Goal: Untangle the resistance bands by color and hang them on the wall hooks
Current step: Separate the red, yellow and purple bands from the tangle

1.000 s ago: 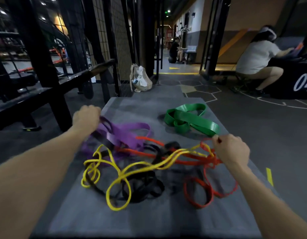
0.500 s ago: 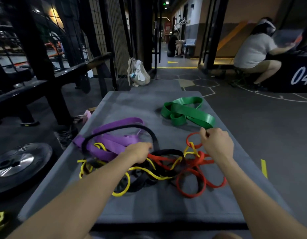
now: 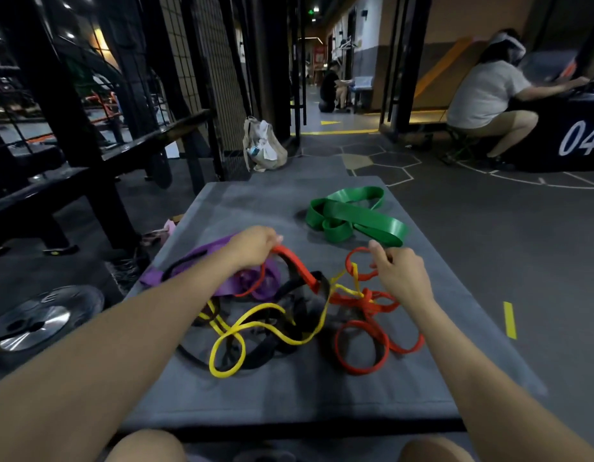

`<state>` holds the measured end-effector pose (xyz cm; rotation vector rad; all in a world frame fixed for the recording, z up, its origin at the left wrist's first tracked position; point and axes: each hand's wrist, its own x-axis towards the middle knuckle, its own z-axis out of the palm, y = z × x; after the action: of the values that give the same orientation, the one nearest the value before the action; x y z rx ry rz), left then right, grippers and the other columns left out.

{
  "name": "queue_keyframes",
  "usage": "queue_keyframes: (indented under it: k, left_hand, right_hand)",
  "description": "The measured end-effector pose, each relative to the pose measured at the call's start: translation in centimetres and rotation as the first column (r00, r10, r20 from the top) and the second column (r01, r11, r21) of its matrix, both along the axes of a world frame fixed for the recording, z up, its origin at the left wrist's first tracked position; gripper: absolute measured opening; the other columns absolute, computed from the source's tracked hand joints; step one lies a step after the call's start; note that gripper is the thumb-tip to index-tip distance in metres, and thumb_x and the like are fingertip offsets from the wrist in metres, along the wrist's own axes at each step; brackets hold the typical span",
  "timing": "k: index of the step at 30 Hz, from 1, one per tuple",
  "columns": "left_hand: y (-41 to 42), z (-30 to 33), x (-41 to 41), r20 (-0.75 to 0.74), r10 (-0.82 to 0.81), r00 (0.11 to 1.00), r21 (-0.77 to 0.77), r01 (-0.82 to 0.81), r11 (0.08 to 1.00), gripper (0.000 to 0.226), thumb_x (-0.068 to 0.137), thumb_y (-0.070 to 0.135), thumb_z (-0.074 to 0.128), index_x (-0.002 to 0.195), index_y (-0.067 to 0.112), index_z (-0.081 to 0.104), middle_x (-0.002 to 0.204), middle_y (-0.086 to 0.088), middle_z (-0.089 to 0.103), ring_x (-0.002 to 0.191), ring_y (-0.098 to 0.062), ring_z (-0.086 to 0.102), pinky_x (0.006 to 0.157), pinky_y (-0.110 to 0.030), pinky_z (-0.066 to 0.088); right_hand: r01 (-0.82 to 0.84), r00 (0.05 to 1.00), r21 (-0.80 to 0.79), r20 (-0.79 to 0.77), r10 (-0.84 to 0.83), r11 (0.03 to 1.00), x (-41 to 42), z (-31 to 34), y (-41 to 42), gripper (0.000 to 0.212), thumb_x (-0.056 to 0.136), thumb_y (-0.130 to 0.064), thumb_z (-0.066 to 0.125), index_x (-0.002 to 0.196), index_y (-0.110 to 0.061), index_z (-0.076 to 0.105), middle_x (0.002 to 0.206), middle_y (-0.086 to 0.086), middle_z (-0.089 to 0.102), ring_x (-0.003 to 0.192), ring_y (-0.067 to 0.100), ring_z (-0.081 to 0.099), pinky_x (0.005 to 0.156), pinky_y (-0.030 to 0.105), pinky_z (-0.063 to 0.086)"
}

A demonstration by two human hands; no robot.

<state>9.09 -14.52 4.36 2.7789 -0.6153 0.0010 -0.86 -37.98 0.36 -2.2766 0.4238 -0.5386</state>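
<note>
Single head-worn wide-angle view, facing forward and down along both forearms. Near: mat (image 3: 322, 388) with bands, close below. Far: gym floor, corridor ahead. No second view.

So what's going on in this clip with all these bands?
A person is sorting a tangle of resistance bands on a grey mat. The left hand grips a wide red band and lifts it out of the pile, while the right hand pinches a thin red loop. The yellow band, black band and purple band remain knotted together. The green band lies apart, already free. Nothing is hung yet.
</note>
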Motion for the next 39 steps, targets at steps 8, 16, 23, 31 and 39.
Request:
queue_keyframes:
  k: [8,16,23,31,39]
  left_hand:
    - [-0.3,5.9,-0.2,-0.204,-0.004,0.979,-0.614,-0.125,0.779,0.038,0.102,0.026,0.031,0.072,0.012,0.049,0.065,-0.003,0.046,0.058,-0.014,0.043,0.064,-0.026,0.038]
    - [-0.7,6.9,-1.8,-0.290,-0.221,0.931,-0.834,-0.133,0.535,0.020,0.086,-0.007,0.054,0.088,0.013,0.054,0.070,0.003,0.046,0.064,-0.005,0.043,0.061,-0.014,0.038]
    - [2.3,2.4,-1.1,-0.015,0.037,0.999,-0.302,-0.039,0.953,0.015,0.082,-0.007,0.059,0.083,0.008,0.058,0.080,-0.013,0.058,0.076,-0.023,0.055,0.070,-0.030,0.044]
    - [4.3,-0.3,-0.7,-0.149,0.206,0.967,-0.378,-0.248,0.892,0.010,0.096,0.016,0.045,0.092,0.012,0.053,0.088,-0.017,0.064,0.085,-0.034,0.064,0.053,-0.028,0.040]
    - [3.6,0.8,-0.7,-0.508,0.099,0.855,-0.647,-0.456,0.611,0.022,0.100,0.024,0.039,0.104,0.006,0.050,0.073,-0.010,0.049,0.055,-0.022,0.057,0.042,-0.024,0.053]
  right_hand:
    - [-0.188,0.982,0.115,0.049,0.183,0.975,-0.6,2.5,0.7,0.034,0.080,-0.038,0.070,0.059,-0.017,0.054,0.052,-0.007,0.048,0.050,0.007,0.043,0.048,0.024,0.030]
    - [-0.162,0.986,0.062,-0.030,0.165,0.985,-0.7,2.7,0.3,0.027,0.085,-0.026,0.066,0.093,0.000,0.062,0.072,0.005,0.056,0.076,0.021,0.052,0.063,0.027,0.033]
    - [-0.112,0.984,-0.038,-0.143,0.106,0.993,-1.4,2.0,-0.8,0.037,0.090,-0.024,0.059,0.060,-0.016,0.039,0.063,0.003,0.047,0.073,0.025,0.046,0.061,0.028,0.031]
    - [-0.095,0.977,-0.126,-0.202,0.068,0.987,-0.3,1.1,0.5,0.018,0.087,-0.012,0.056,0.074,-0.006,0.045,0.077,0.013,0.055,0.082,0.035,0.055,0.062,0.033,0.038]
    - [-0.449,0.866,-0.406,0.021,0.499,0.796,-0.6,4.5,8.4,0.025,0.083,-0.008,0.059,0.107,-0.006,0.065,0.111,0.012,0.057,0.107,0.029,0.053,0.087,0.031,0.042]
